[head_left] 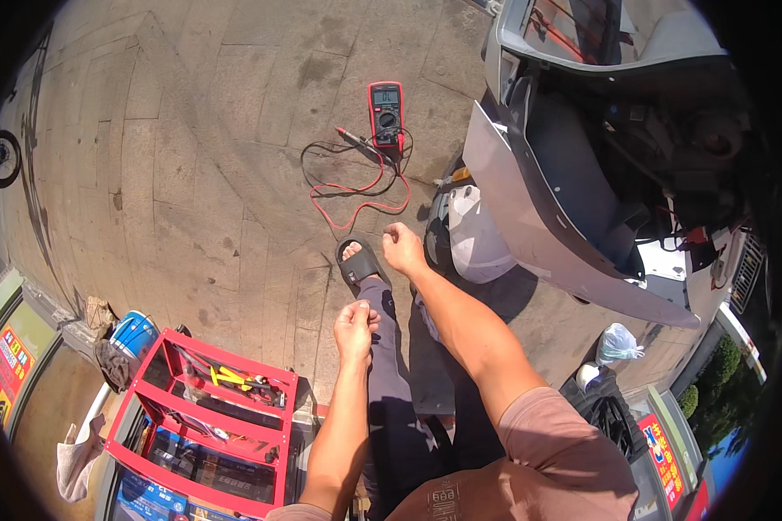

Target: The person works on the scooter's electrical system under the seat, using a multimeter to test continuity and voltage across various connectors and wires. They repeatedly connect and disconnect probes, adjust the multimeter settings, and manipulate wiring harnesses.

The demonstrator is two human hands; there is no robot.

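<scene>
Brown shirt [552,443]; multimeter [387,120] lengthwise, screen end [387,97] away

Paving [217,174] of worn grey-brown stone, jointed and stained, stretches from nine to one o'clock under hard sunlight with sharp shadows. A parked wheel [4,159] stands near the rim at about ten. A red poster [9,372] on a pale green panel [45,332] sits past eight, a red rack [284,443] between seven and eight, bushes [717,369] between three and four.
</scene>
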